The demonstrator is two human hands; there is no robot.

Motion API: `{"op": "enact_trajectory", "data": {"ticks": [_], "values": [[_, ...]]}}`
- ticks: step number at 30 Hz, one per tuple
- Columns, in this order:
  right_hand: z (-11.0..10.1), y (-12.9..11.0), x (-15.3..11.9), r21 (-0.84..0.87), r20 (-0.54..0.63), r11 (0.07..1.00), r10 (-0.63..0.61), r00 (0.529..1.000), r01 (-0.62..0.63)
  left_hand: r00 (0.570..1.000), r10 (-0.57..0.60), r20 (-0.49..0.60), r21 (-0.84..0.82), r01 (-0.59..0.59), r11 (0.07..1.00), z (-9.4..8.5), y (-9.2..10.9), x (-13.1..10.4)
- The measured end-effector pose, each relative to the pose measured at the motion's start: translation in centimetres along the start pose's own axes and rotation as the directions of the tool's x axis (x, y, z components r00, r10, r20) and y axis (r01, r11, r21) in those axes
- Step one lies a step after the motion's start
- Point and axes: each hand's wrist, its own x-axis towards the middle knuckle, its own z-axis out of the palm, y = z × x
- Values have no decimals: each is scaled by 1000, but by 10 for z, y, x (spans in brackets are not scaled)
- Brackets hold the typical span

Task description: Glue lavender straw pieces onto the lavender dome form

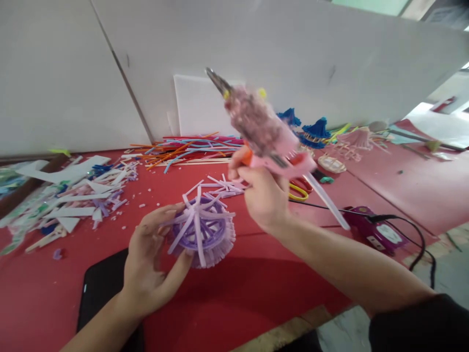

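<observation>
A round purple fuzzy-stem frame is pinched over the flat red table by the left hand; a pink plastic glue gun is gripped by the right hand; skin could be burned if its pointed metal nozzle is lowered carelessly.

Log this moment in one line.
left hand: holds purple piece | right hand: holds glue gun, nozzle upward | red table: lilac strips

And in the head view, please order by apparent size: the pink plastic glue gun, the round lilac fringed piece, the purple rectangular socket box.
1. Pink glue gun
2. Lilac piece
3. Socket box
Apparent size only: the gun seems nearer.
</observation>
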Motion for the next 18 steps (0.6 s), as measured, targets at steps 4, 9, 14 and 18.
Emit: {"op": "enact_trajectory", "data": {"ticks": [4,9,14,18], "values": [[43,-27,48,661,0,706,342,940,-256,1000,-13,-25,29,14,999,0,0,-1],[66,-54,83,843,108,469,331,937,-262,1000,-1,-19,81,3,997,-1,1,-2],[27,-11,54,719,53,674,188,981,-169,1000,-13,13,154,11,988,-1,0,-5],[-31,25,8,400,-4,912,106,994,-95,999,-37,33,212,29,977,-2,-1,-7]]}}
